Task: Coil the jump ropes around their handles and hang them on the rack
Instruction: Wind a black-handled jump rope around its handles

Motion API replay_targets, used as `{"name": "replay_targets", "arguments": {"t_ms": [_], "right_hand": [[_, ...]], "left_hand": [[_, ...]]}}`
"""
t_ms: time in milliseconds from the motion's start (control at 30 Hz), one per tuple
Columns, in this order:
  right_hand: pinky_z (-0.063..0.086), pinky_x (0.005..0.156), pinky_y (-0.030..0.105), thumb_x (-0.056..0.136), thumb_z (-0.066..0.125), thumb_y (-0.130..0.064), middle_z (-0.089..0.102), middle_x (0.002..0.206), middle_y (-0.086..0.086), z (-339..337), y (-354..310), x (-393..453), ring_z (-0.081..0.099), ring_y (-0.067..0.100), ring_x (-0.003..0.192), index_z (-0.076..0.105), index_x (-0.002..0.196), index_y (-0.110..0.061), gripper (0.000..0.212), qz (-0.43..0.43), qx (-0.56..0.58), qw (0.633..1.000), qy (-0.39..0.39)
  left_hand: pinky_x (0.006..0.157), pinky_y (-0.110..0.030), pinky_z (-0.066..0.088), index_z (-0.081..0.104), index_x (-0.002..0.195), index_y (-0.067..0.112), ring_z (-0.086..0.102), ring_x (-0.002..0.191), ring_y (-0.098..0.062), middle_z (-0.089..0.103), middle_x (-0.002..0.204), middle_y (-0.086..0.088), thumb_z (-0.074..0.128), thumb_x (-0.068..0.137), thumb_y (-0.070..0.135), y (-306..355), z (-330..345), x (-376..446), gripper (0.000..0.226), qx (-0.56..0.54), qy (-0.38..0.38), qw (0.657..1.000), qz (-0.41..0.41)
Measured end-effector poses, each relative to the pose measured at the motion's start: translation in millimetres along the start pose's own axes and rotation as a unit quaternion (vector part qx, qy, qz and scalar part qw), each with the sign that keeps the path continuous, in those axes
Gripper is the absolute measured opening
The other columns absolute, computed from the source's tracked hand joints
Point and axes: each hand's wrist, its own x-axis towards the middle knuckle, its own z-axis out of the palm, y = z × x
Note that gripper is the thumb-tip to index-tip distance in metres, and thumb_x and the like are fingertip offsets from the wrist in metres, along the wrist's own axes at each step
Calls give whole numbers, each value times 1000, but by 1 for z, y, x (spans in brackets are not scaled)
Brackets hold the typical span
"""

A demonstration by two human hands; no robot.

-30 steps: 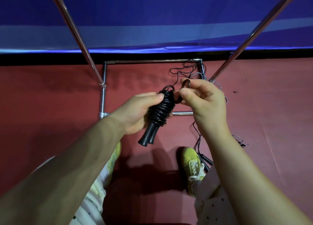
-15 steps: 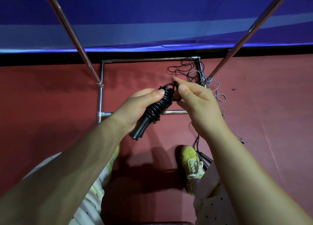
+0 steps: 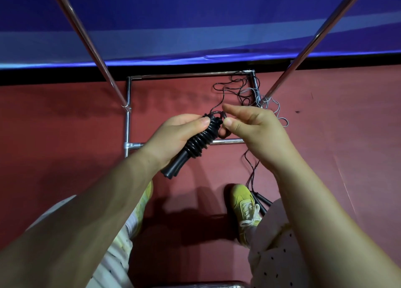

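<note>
Left of the coiled jump rope [image 3: 200, 139], the left hand [image 3: 173, 135] curls round the wound bundle, thumb pressed on its upper turns, both handles poking out below toward the left shoe [image 3: 144, 198]; right of the bundle's top, the right hand [image 3: 253, 131] pinches the last loop of cord between thumb and forefinger, seemingly tucking it in; behind the bundle lies the rack's [image 3: 128, 114] low frame on the red floor, its slanted poles rising either side; right of the bundle, loose ropes [image 3: 249, 90] tangle at the frame's far corner, and another rope's handles [image 3: 261, 201] lie just beside the right shoe [image 3: 244, 203]. Likely risk: if the pinch slips before the end is secured, the springy turns could unwind; a loose tail may also catch the tangle behind.
</note>
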Motion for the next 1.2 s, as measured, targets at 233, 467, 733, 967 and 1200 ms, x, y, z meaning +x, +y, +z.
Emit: {"name": "replay_targets", "arguments": {"t_ms": [233,467,733,967,1200], "right_hand": [[48,88,23,90,60,-5,66,66,1,-8,3,2,62,11,77,37,143,-4,58,90,11,992,-92],[49,93,38,91,57,-4,63,67,7,-9,3,2,59,15,70,57,118,-3,27,109,27,990,-90],[51,58,20,90,61,-10,63,58,0,0,1,1,53,3,48,64,82,-14,10,166,73,981,-61],[48,68,33,85,66,-10,62,56,4,9,5,-3,55,17,56,62,76,-8,10,119,103,987,-13],[42,61,29,83,72,-31,62,60,-6,14,3,-5,53,10,58,61,70,-23,19,23,-184,980,67]], "left_hand": [[50,-23,49,58,109,18,64,65,-14,69,86,-10,61,89,17,-4,0,0,20,44,-21,999,13],[63,-39,55,58,107,24,63,77,-38,69,93,-20,57,80,23,-3,0,-3,27,87,-55,994,37],[61,-35,51,52,89,52,63,64,-12,70,75,8,57,79,33,-3,-4,-6,22,216,-65,972,59],[58,-32,52,57,87,46,65,71,-21,71,91,-14,58,81,25,-1,-9,-7,22,154,-84,983,53],[45,-28,50,51,99,21,61,49,-12,66,64,0,53,93,8,-4,-8,-2,15,108,-82,990,45]]}}
